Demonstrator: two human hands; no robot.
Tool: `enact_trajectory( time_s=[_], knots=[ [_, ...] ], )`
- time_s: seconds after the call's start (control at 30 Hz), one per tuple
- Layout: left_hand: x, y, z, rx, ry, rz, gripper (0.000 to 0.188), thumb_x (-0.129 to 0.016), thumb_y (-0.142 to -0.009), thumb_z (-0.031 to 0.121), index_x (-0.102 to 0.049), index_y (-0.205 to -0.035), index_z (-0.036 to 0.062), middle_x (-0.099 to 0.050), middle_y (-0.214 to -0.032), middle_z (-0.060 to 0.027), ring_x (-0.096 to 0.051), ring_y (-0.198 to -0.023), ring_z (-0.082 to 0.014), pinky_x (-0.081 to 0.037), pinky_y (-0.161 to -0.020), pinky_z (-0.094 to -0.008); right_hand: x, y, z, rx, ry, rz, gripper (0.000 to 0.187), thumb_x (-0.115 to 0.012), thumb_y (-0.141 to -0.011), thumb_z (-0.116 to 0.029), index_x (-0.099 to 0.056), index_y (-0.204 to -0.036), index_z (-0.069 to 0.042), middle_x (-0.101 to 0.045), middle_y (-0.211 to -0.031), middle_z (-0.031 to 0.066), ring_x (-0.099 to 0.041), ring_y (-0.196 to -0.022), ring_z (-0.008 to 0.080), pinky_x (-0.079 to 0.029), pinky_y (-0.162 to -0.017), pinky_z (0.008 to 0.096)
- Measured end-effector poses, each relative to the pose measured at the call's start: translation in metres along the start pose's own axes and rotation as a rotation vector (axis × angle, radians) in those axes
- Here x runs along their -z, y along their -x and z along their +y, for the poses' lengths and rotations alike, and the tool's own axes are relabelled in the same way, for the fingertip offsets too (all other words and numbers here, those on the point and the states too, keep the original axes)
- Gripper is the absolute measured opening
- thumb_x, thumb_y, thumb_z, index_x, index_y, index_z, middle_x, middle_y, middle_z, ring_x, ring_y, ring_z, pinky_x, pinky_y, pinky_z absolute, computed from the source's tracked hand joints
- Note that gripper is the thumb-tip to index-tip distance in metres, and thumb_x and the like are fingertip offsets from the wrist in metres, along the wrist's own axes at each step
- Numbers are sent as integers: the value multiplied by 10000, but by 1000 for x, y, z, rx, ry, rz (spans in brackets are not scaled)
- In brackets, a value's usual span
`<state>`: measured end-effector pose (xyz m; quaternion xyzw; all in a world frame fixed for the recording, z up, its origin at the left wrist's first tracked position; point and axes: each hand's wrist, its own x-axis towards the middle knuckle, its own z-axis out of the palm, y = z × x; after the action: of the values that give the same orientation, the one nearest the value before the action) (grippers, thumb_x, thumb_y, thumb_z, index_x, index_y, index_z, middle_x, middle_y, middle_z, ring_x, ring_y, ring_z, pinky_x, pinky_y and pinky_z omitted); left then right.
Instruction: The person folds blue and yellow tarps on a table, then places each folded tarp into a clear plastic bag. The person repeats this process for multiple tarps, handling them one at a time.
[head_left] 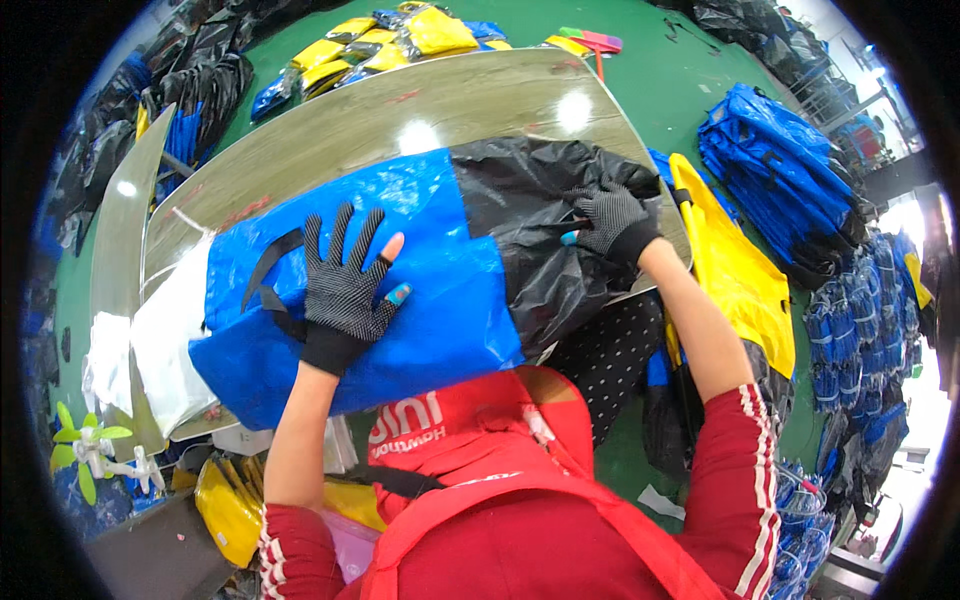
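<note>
A flat blue and black tarpaulin piece (420, 285) with a black strap (268, 270) lies across the table. Its left part is shiny blue; the right part is wrinkled, thin black material. My left hand (347, 285), in a dotted dark glove with bare or blue-wrapped fingertips, rests flat on the blue part, fingers spread, beside the strap. Over at the far right end, my right hand (612, 222) in a matching glove has its fingers curled into the black material, gathering folds. The thumb there shows a blue tip.
The wood-grain table (330, 125) has rounded corners. White material (170, 310) lies at its left end. A yellow piece (735, 270) hangs off the right. Folded blue stacks (775, 170) stand on the green floor (665, 90); yellow and blue packs (385, 45) lie beyond. A small green-bladed fan (90, 445) is at lower left.
</note>
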<state>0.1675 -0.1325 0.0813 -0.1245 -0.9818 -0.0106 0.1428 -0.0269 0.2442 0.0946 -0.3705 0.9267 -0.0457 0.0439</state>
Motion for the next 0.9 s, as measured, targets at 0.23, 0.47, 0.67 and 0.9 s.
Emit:
enact_trajectory(
  time_s=[0.23, 0.47, 0.67, 0.9],
  knots=[
    [-20, -51, 14, 123, -140, -473, 443, -568, -877, 395, -604, -1259, 175, -359, -1494, -129, -267, -1404, -355, -106, -1156, -573, -41, 9, 3, -109, 115, 253, 1024, -769, -663, -515, -273, -1481, -149, -272, -1512, 160, -293, -1386, 322, -223, -1099, 552],
    [-88, -138, 72, -480, 269, 10, 488, -542, -875, 383, -530, -1328, 202, -392, -1466, -146, -273, -1398, -379, -73, -1132, -627, 5, 60, -44, 171, -88, 390, 756, -687, -745, -449, -449, -1387, -127, -498, -1325, 185, -393, -1316, 363, -221, -1101, 587],
    [-89, -127, 64, -646, 359, -19, 474, -457, -917, 349, -498, -1359, 182, -373, -1475, -166, -264, -1392, -416, -127, -1121, -620, -2, 97, -119, -23, -120, 240, 402, -525, -915, -298, -592, -1248, -83, -596, -1194, 182, -517, -1188, 363, -248, -1131, 463],
    [-94, -131, 89, -1056, 510, -202, 507, -454, -936, 339, -427, -1377, 91, -377, -1468, -141, -316, -1360, -365, -167, -1146, -528, 54, -22, -62, 230, -253, 166, 245, -587, -820, -387, -682, -821, -161, -681, -795, 136, -666, -742, 349, -526, -643, 457]
  ],
)
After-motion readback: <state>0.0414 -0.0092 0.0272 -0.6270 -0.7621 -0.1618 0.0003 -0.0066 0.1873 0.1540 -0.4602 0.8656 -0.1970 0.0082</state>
